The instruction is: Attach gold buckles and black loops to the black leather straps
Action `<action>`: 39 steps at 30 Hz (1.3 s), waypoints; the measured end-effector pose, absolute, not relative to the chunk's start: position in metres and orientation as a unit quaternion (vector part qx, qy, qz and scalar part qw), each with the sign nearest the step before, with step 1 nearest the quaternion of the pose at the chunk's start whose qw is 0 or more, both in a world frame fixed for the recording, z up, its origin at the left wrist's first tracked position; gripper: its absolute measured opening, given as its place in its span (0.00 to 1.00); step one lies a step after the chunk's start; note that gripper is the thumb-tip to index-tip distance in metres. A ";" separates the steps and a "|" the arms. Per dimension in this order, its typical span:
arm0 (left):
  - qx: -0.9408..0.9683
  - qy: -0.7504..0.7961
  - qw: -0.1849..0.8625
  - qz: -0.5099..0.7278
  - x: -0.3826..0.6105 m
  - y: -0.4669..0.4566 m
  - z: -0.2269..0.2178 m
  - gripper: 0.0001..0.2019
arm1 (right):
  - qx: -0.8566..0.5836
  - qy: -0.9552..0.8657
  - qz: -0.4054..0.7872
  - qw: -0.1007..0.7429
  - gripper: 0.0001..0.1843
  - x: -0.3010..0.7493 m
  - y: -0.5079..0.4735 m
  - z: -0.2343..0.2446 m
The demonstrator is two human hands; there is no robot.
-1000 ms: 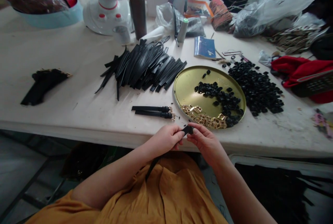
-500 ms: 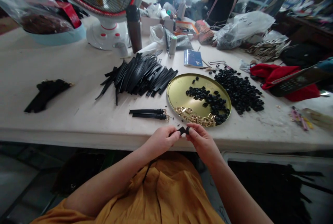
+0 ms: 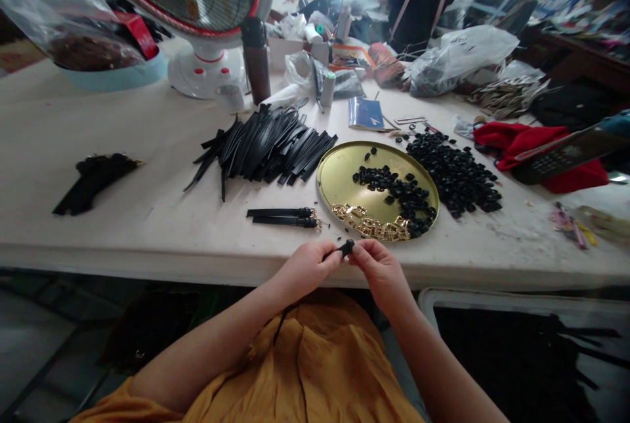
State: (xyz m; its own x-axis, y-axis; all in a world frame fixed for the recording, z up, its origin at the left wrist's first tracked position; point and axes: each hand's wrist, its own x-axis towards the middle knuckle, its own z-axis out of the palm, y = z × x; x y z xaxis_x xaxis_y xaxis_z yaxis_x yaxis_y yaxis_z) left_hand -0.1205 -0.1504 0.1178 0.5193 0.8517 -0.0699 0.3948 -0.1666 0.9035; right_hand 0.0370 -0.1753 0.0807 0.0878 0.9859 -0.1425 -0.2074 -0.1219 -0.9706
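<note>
My left hand (image 3: 311, 268) is closed around a black strap (image 3: 339, 250), whose thin tail hangs down over my lap. The fingertips of my right hand (image 3: 382, 269) pinch a small black loop (image 3: 350, 245) against the strap's end; fingers partly cover it. Just beyond my hands lies a round gold tray (image 3: 339, 177) holding black loops (image 3: 377, 177) and gold buckles (image 3: 374, 223). To its left, two black straps with buckles (image 3: 283, 216) rest side by side on the table.
A pile of black straps (image 3: 266, 144) lies behind, with a heap of black loops (image 3: 455, 174) right of the tray. Buckled straps (image 3: 96, 180) form a bundle at left. A fan (image 3: 207, 72), a bottle (image 3: 256, 62) and a blue booklet (image 3: 365, 113) stand or lie farther back.
The small loop in my right hand has come up to the strap's end, closing the small gap between them. My left hand keeps its grip. The view has shifted slightly.
</note>
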 end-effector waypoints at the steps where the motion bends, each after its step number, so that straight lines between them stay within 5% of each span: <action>1: 0.735 0.423 0.479 0.224 -0.121 -0.149 0.118 0.13 | -0.509 -0.411 0.539 0.531 0.10 0.038 -0.175 0.080; 6: 0.763 0.438 0.438 0.183 -0.120 -0.142 0.117 0.13 | -0.513 -0.469 0.511 0.506 0.11 0.047 -0.169 0.080; 12: 0.770 0.448 0.419 0.175 -0.115 -0.136 0.118 0.13 | -0.508 -0.395 0.621 0.447 0.14 0.056 -0.157 0.079; 17: 0.767 0.452 0.411 0.196 -0.110 -0.134 0.113 0.13 | -0.479 -0.366 0.633 0.485 0.09 0.049 -0.153 0.076; 25: 0.684 0.410 0.592 0.119 -0.118 -0.133 0.111 0.11 | -0.510 -0.337 0.588 0.530 0.11 0.054 -0.154 0.075; 30: 0.705 0.459 0.512 0.173 -0.121 -0.133 0.108 0.11 | -0.497 -0.322 0.599 0.538 0.13 0.028 -0.153 0.071; 35: 0.670 0.476 0.523 0.225 -0.123 -0.129 0.104 0.24 | -0.517 -0.357 0.568 0.533 0.11 0.009 -0.150 0.070; 39: 0.673 0.456 0.517 0.267 -0.125 -0.118 0.096 0.19 | -0.527 -0.423 0.553 0.488 0.13 0.013 -0.143 0.072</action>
State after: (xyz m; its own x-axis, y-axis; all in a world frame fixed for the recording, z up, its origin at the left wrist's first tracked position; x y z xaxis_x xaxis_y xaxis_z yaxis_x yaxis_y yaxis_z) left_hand -0.1253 -0.1182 0.0962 0.4409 0.8905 -0.1123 0.3383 -0.0490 0.9398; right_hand 0.0130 -0.1430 0.0723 0.0302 0.9849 -0.1703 -0.0941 -0.1668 -0.9815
